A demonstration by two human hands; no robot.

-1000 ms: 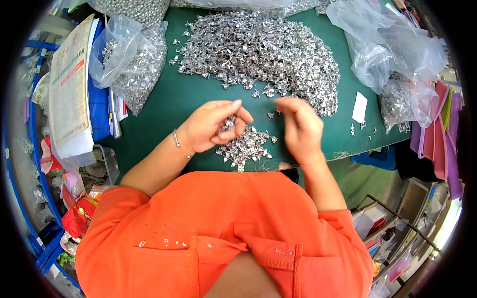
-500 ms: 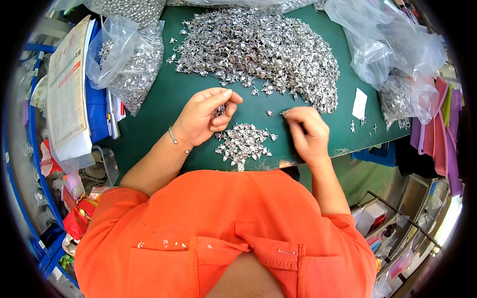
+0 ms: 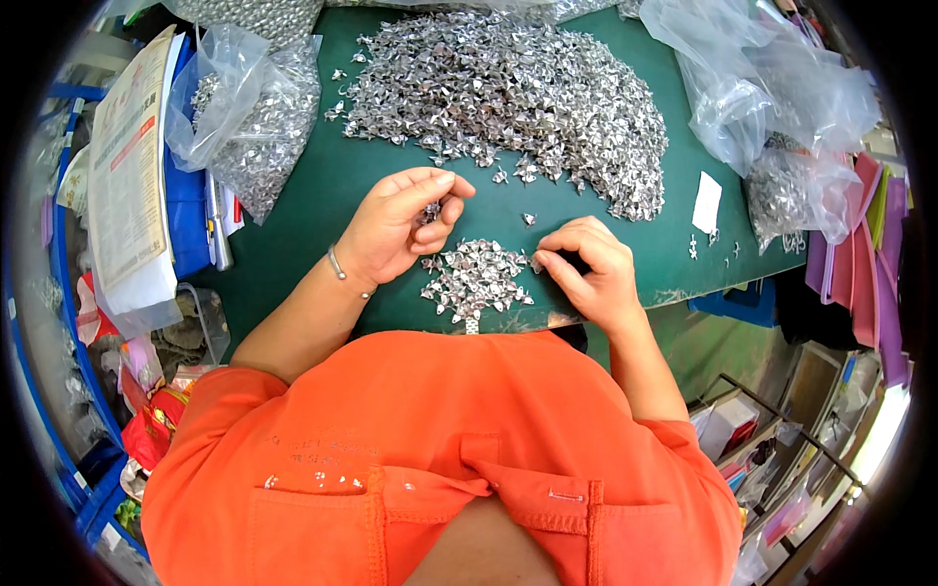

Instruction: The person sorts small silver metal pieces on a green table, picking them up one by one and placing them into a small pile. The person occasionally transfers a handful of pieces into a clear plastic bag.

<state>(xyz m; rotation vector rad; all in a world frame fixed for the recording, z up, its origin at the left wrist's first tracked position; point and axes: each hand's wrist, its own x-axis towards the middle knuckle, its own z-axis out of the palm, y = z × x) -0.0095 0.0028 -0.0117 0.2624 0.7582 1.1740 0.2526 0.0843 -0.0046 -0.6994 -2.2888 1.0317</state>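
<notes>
My left hand [image 3: 401,230], a little left of the frame's centre, is cupped with thumb and fingers curled around a few of the small silver metal pieces [image 3: 428,212]. My right hand [image 3: 591,269], just right of centre, is closed with the fingers bent down onto the green mat [image 3: 313,186]; it seems to pinch one piece at its fingertips, but I cannot tell for sure because the knuckles hide it. Between my hands, near the table's front edge, lies the small sorted heap [image 3: 476,278]. The big heap [image 3: 508,88] spreads across the upper middle of the frame.

What worries me most is the small heap. It lies very close to the mat's near edge, just above my orange shirt [image 3: 440,439], so a careless sweep of either wrist could push pieces off into my lap or onto the floor.

The pieces in my left hand are held loosely, I judge, and a slip of the thumb could drop them back onto the mat, where they could mix with loose strays [image 3: 528,219] lying between the two heaps. That would blur which ones I have already handled.

The clear plastic bags [image 3: 772,88] at the upper right and the filled bag [image 3: 259,127] at the upper left lie just beside the big heap. A snagged corner could drag pieces along. The thin metal edges may also nick my fingertips if I press too hard.
</notes>
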